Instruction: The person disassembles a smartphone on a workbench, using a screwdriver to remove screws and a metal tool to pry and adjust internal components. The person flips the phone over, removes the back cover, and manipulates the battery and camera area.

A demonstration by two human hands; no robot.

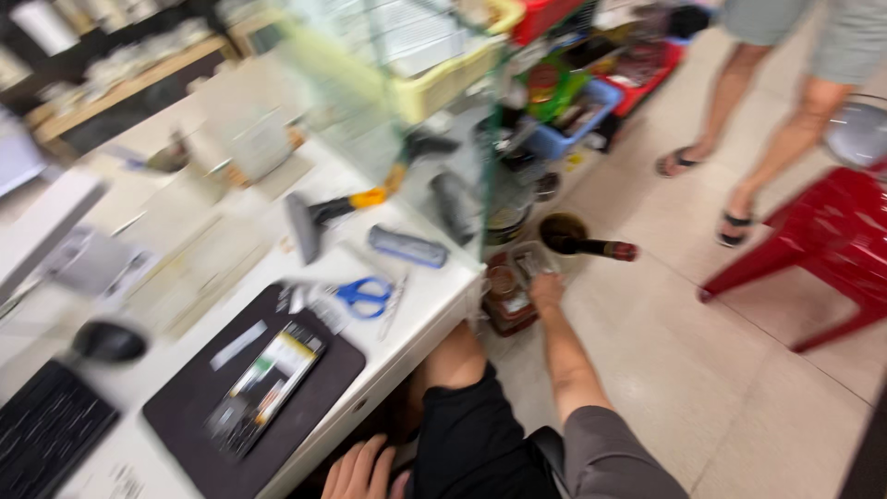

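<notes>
Right hand (547, 291) stretched down to the floor, fingers on a clear plastic container (528, 261) beside a brown jar (506, 300); grip blurred, cannot tell if closed. Container sits low at the worktop (434, 300) foot, so the arm reaches. Left hand (362, 469) rests loosely open at 6 o'clock, holding nothing. Container looks see-through, boxy. Dark bottle (582, 242) lies at 1 o'clock; blue scissors (368, 296) at 9.

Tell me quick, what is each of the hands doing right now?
Left hand: open, fingers spread, resting by the lap, holding nothing.
Right hand: reaching to a clear plastic container on the floor; grip cannot be told.
</notes>
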